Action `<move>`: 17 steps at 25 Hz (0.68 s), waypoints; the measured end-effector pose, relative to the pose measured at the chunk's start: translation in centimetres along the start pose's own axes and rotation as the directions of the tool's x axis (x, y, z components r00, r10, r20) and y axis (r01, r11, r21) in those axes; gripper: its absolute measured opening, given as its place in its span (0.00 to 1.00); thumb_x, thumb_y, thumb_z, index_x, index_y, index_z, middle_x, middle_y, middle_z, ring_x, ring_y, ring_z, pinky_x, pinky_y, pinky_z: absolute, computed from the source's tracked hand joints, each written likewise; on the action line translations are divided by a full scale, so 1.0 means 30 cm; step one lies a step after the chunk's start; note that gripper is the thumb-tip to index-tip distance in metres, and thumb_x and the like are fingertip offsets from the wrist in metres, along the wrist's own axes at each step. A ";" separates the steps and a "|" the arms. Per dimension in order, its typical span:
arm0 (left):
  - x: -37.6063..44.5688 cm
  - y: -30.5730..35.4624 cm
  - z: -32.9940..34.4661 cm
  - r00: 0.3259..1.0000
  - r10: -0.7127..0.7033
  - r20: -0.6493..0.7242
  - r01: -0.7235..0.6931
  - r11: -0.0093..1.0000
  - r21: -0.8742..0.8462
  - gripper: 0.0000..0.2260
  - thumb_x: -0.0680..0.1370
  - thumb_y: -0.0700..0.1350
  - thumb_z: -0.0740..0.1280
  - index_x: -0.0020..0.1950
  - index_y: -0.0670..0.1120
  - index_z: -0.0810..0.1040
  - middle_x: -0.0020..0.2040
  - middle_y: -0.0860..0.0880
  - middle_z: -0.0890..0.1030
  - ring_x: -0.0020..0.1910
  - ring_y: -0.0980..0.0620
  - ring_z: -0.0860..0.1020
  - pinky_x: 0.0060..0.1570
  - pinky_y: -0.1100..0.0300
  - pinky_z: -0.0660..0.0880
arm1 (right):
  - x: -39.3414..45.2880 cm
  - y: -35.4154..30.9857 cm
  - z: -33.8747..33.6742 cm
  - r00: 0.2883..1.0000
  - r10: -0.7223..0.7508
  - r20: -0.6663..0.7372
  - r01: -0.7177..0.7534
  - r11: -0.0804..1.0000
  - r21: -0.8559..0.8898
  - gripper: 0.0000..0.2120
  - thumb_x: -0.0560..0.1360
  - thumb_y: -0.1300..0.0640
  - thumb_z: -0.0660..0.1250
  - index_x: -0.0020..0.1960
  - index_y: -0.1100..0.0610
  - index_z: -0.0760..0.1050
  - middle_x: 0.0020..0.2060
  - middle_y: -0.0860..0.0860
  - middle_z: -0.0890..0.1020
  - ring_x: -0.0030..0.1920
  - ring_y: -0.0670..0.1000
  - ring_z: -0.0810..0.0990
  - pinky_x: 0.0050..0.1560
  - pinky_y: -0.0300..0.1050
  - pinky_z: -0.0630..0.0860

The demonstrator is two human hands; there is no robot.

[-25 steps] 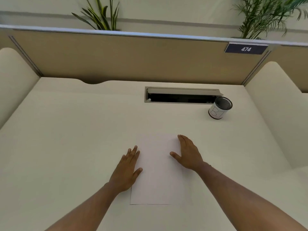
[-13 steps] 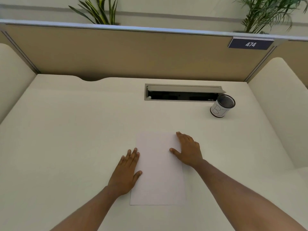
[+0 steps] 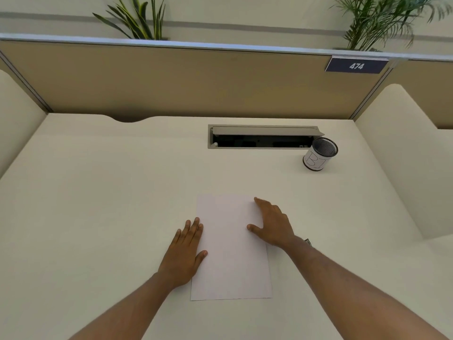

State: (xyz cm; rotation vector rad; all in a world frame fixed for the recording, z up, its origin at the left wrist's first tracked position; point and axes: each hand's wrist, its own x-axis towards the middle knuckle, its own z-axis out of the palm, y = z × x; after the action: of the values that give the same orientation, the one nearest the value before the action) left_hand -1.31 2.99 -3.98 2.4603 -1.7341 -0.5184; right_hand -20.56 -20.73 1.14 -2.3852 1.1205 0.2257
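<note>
A blank white sheet of paper (image 3: pixel 230 251) lies flat on the cream desk (image 3: pixel 98 204), long side running away from me. My left hand (image 3: pixel 187 249) rests flat on the sheet's left edge, fingers straight and together. My right hand (image 3: pixel 272 223) lies on the upper right edge of the sheet, fingers spread, thumb pointing inward over the paper. Neither hand grips anything.
A black mesh pen cup (image 3: pixel 320 154) with a white label stands at the back right, beside an open cable hatch (image 3: pixel 262 138) in the desk. A tan partition (image 3: pixel 183 79) with a number plate 474 (image 3: pixel 356 66) closes the back; low cream side panels flank the desk.
The view has shifted slightly. My right hand's fingers have spread a little on the paper's right edge. The sheet and my left hand stay where they were.
</note>
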 end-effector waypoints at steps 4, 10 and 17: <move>-0.001 0.001 0.002 1.000 -0.010 0.006 0.010 1.000 0.011 0.34 0.79 0.63 0.38 0.81 0.49 0.38 0.81 0.53 0.35 0.81 0.50 0.36 0.77 0.54 0.38 | 0.066 -0.027 -0.059 0.993 0.058 0.104 -0.058 0.998 -0.010 0.47 0.75 0.35 0.67 0.83 0.45 0.44 0.84 0.44 0.53 0.80 0.58 0.59 0.72 0.59 0.69; -0.002 0.000 0.004 1.000 -0.011 0.004 0.011 1.000 -0.003 0.37 0.77 0.66 0.33 0.81 0.49 0.39 0.81 0.53 0.35 0.81 0.50 0.36 0.77 0.54 0.38 | 0.032 -0.035 -0.033 0.992 0.056 0.110 -0.054 0.998 -0.023 0.45 0.75 0.35 0.66 0.83 0.45 0.46 0.83 0.45 0.58 0.79 0.58 0.58 0.72 0.59 0.68; -0.004 -0.007 0.014 1.000 0.006 -0.027 -0.007 0.999 -0.037 0.38 0.77 0.67 0.34 0.82 0.48 0.43 0.82 0.52 0.40 0.81 0.50 0.39 0.76 0.58 0.35 | -0.046 -0.074 0.007 0.997 0.065 0.048 -0.075 0.963 0.259 0.53 0.72 0.39 0.73 0.84 0.47 0.43 0.80 0.52 0.63 0.78 0.59 0.61 0.74 0.54 0.65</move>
State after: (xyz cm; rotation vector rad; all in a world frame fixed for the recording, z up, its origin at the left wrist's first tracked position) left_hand -1.29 3.22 -4.40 2.4251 -1.7058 -0.5092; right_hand -19.76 -18.50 2.23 -2.1039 1.1421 0.1379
